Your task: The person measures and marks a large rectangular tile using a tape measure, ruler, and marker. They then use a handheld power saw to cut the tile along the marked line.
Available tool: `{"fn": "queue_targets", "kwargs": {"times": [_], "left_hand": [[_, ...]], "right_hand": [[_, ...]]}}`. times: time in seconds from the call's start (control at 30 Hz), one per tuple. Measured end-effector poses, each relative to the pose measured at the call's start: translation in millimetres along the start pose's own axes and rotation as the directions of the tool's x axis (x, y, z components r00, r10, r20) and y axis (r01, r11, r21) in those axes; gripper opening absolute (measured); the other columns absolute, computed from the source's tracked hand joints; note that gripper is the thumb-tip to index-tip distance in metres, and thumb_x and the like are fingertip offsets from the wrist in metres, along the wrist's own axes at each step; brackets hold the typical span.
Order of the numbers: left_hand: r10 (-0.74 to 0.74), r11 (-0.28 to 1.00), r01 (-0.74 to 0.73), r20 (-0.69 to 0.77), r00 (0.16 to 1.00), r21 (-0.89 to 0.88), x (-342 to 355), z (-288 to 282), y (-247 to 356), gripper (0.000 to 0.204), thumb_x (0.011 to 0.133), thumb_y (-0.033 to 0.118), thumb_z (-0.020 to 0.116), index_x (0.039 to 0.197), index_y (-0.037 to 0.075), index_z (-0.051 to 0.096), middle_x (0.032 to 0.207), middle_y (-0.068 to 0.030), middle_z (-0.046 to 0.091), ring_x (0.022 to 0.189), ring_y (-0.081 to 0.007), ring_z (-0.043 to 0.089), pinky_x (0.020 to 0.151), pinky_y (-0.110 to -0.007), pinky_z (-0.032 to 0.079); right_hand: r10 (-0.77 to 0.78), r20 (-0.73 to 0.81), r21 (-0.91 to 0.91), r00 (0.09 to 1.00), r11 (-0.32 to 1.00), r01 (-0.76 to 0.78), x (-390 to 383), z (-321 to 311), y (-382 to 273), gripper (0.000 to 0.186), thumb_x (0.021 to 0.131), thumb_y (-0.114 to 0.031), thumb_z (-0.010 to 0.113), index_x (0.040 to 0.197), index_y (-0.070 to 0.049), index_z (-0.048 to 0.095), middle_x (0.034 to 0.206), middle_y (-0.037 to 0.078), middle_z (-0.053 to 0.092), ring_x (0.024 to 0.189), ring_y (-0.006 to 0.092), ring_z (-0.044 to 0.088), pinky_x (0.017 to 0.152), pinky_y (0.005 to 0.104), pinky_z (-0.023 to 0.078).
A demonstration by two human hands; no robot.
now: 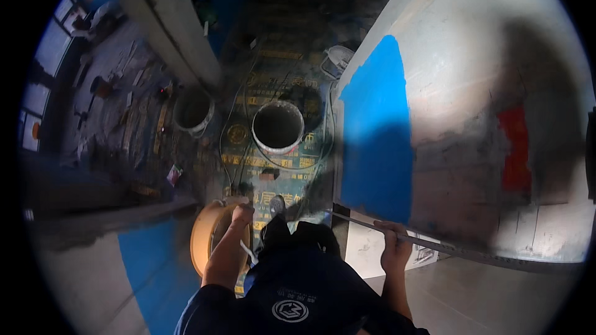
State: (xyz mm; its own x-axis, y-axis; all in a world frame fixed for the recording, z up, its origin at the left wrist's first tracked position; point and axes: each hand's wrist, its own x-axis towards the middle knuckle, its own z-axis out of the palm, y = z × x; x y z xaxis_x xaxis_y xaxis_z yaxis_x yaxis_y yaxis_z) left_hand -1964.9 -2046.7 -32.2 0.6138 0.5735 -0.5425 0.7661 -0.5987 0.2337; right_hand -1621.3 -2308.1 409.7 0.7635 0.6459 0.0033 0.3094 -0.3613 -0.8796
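Dark shirt [310, 288] fills bottom centre, left hand [243, 214] closed at orange bucket [202, 242] rim, right hand [393, 239] gripping long bar [447, 249], lower right.

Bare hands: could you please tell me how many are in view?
2: the left hand by the round orange container, and the right hand holding the long grey bar.

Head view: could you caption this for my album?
Right hand gripping a long bar beside a blue-patched wall, left hand at a round orange object.
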Motion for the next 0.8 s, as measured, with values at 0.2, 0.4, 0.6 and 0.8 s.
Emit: {"fn": "queue_targets", "kwargs": {"times": [0.2, 0.4, 0.6, 0.8], "left_hand": [[0.231, 0.946, -0.25, 0.112, 0.967, 0.207, 103.4, -90.0, 23.8, 0.021, 0.08, 0.021, 0.059, 0.085, 0.006, 0.072, 0.097, -0.0179, 0.069, 0.09, -0.0325, 0.068, 0.078, -0.043, 0.055], [0.042, 0.936, -0.049, -0.028, 0.999, -0.348, 170.9, -122.3, 8.5, 0.031, 0.09, 0.033, 0.057, 0.08, 0.007, 0.071, 0.08, -0.0125, 0.072, 0.068, -0.0267, 0.069, 0.066, -0.038, 0.055], [-0.307, 0.214, 0.59, 0.52, 0.797, -0.779, 211.9, -134.0, 48.8, 0.026, 0.081, 0.035, 0.072, 0.083, 0.009, 0.069, 0.073, -0.0026, 0.064, 0.055, -0.0165, 0.054, 0.047, -0.036, 0.043], [-0.434, 0.201, 0.645, 0.523, 0.734, -0.737, 221.2, -182.4, 72.5, 0.025, 0.077, 0.027, 0.072, 0.08, 0.003, 0.069, 0.07, -0.0089, 0.065, 0.052, -0.019, 0.055, 0.045, -0.034, 0.046]], "right_hand": [[-0.03, -0.106, -0.025, 0.994, 0.999, 0.027, 92.0, 12.1, 4.2, 0.015, 0.095, -0.003, 0.049, 0.097, 0.003, 0.063, 0.097, 0.015, 0.069, 0.092, 0.0192, 0.065, 0.083, 0.0308, 0.049], [-0.094, -0.06, 0.003, 0.994, 0.996, 0.094, 231.5, 33.9, -4.8, 0.018, 0.098, -0.012, 0.053, 0.096, 0.003, 0.064, 0.095, 0.014, 0.069, 0.087, 0.0189, 0.065, 0.078, 0.0295, 0.049], [-0.332, -0.083, 0.016, 0.94, 0.942, 0.335, 392.1, 51.1, -31.3, 0.027, 0.1, -0.024, 0.054, 0.092, 0.0, 0.064, 0.088, 0.01, 0.067, 0.078, 0.0157, 0.061, 0.069, 0.0293, 0.048], [-0.474, -0.168, 0.271, 0.865, 0.821, 0.502, 524.9, 83.6, -64.9, 0.03, 0.101, -0.028, 0.052, 0.091, -0.001, 0.055, 0.081, 0.01, 0.06, 0.074, 0.0188, 0.059, 0.075, 0.035, 0.05]]}}
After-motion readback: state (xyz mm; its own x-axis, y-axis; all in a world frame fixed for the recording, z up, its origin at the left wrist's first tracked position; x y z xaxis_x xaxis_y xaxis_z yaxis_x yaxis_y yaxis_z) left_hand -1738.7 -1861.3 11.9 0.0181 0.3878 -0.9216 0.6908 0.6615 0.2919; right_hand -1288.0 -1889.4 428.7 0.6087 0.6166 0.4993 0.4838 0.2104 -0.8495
